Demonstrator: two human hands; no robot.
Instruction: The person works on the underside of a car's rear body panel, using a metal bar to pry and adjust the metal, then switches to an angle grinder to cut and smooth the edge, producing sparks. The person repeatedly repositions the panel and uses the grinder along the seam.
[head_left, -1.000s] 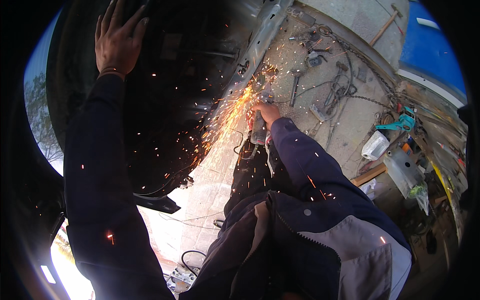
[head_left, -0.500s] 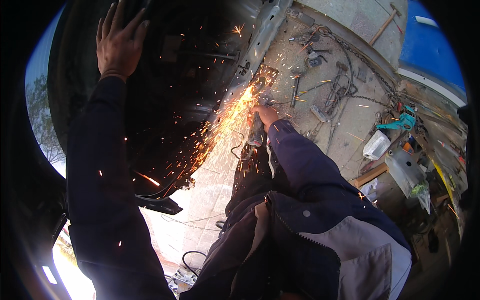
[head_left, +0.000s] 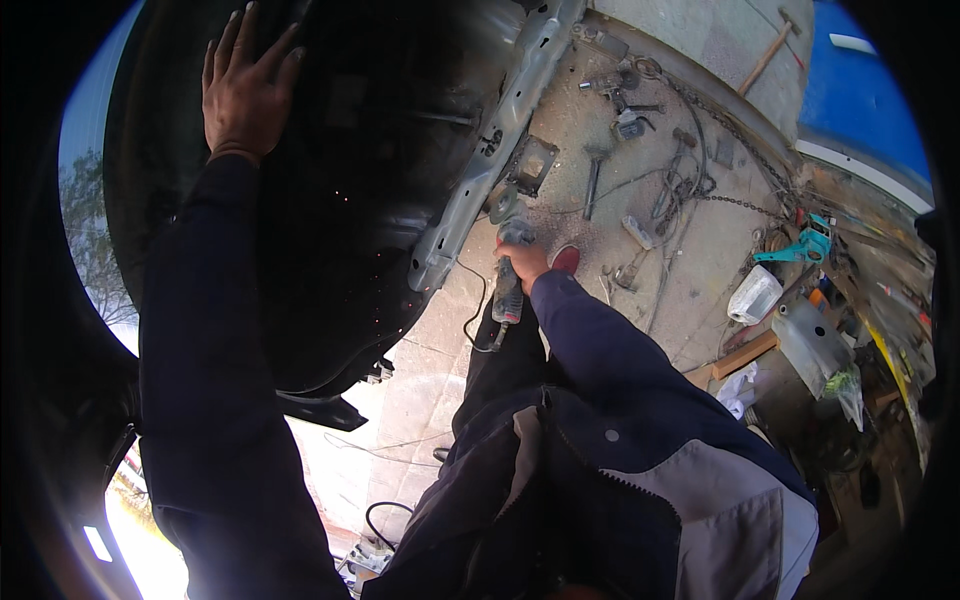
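My right hand is wrapped round an angle grinder, its grey disc at the far end and a cord trailing from the near end. The disc is close to the edge of a long grey metal rail with holes in it; I cannot tell whether they touch. Only a few faint sparks show against the dark. My left hand lies with fingers spread on a large dark panel at the far left. Beside the rail, a square metal plate with an opening rests on the floor.
On the concrete floor to the right lie a hammer, a chain and several loose tools. A turquoise tool, a white container and a wood block are further right. A long-handled hammer lies at the back.
The thick spray of sparks has died down to a few specks. My right hand has drawn the grinder slightly nearer, away from the rail. The left hand stays on the panel.
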